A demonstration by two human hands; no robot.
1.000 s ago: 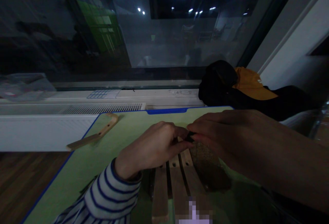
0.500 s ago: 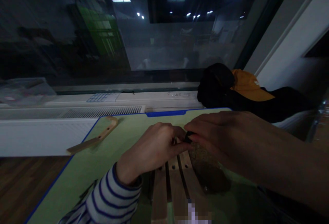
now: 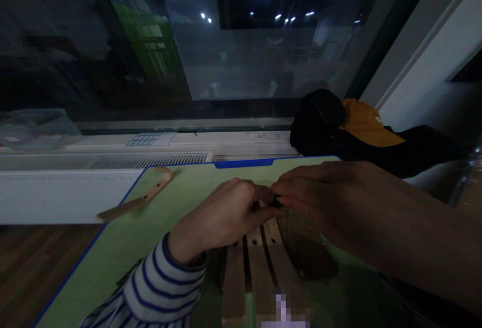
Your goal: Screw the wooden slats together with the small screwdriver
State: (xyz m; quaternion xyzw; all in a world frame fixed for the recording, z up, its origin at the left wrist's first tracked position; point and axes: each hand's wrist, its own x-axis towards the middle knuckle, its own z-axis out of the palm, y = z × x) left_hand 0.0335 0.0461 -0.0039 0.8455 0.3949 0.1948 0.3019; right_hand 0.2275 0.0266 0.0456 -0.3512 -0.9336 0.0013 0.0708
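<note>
My left hand [image 3: 226, 212] is closed, thumb and forefinger pinched at a small dark piece [image 3: 277, 200]. From the other side, the bunched fingertips of my right hand [image 3: 324, 192] close on the same piece; its kind cannot be made out. Just below the fingers lie wooden slats [image 3: 259, 272] side by side, with dark holes near their far ends. My left hand rests over those ends and hides part of them. Under my right hand sits a brown, shadowed thing [image 3: 311, 252], too dim to name.
A separate bent wooden slat [image 3: 150, 193] with holes lies at the left of the green, blue-edged tabletop [image 3: 181, 192]. Behind stand a radiator [image 3: 68, 187] and a windowsill. An orange cap [image 3: 371, 124] and black cloth [image 3: 316, 122] are piled at the back right.
Both hands keep almost the same place and grip. Less of the small dark piece shows between the fingertips. The view has tilted down slightly.
</note>
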